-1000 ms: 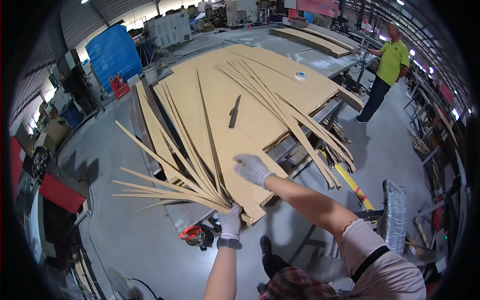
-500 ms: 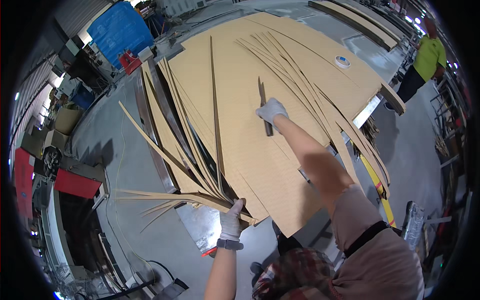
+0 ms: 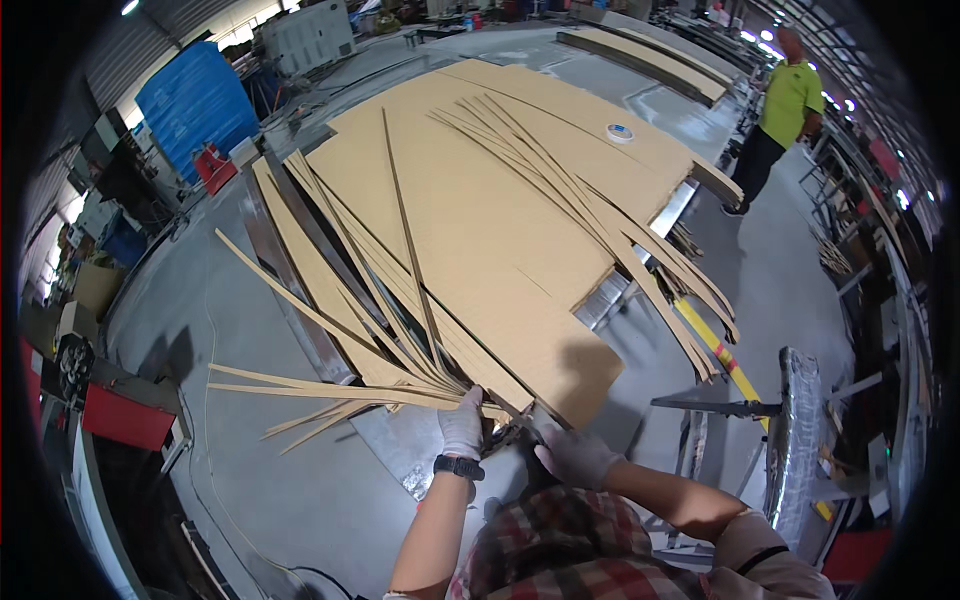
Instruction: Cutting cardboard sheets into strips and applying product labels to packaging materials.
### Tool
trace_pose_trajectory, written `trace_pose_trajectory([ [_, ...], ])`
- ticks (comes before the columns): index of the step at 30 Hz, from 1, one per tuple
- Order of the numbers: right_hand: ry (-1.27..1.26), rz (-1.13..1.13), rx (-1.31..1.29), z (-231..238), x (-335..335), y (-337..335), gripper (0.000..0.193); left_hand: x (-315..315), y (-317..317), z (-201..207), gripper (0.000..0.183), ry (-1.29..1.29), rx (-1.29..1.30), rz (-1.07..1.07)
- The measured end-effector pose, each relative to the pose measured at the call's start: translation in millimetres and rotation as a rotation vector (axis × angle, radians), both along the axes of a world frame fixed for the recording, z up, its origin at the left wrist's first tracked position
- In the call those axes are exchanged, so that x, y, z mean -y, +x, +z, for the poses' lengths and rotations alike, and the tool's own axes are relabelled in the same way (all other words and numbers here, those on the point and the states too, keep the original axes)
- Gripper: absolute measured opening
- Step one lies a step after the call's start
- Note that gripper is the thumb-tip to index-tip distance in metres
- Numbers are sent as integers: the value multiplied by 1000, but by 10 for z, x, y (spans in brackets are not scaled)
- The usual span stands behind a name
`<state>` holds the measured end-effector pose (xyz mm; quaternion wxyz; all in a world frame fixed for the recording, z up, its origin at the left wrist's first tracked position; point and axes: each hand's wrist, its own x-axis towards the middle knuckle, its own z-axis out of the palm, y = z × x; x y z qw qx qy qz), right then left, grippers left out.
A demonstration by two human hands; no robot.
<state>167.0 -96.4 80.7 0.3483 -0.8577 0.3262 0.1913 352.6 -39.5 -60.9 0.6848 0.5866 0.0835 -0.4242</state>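
My left hand (image 3: 463,430), in a white glove, is closed around the gathered ends of several thin tan strips (image 3: 335,388) at the near corner of the table. From my grip the strips fan out to the left and far side. My right hand (image 3: 582,459), also gloved, is closed on a pair of shears (image 3: 541,419) close to the strip ends beside my left hand. Most of the shears is hidden by the hand. A large tan sheet (image 3: 480,210) lies beyond both hands, with a dark strip (image 3: 402,215) across it.
More loose strips (image 3: 560,180) lie on the sheet's right part and hang past its edge. A tape roll (image 3: 620,133) rests at the far right. A person in a yellow-green shirt (image 3: 793,105) stands beyond. A wrapped post (image 3: 797,430) stands at my right.
My right hand has come back from over the middle of the sheet to beside my left hand, bringing the shears. My left hand keeps hold of the strips. The view has shifted.
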Motion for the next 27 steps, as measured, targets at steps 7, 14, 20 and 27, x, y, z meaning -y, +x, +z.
trace_pose_trajectory([
  [7,-269,168,-87,90,-65,327,25,-10,-49,20,48,56,199,13],
  [14,-286,-58,-274,-274,-145,707,32,-23,-145,205,56,82,250,85],
  [20,-132,-215,-110,-160,-229,607,49,-28,-122,83,56,178,320,41],
  [27,-90,-124,-148,-26,-328,301,49,-84,-80,73,58,541,506,-152],
])
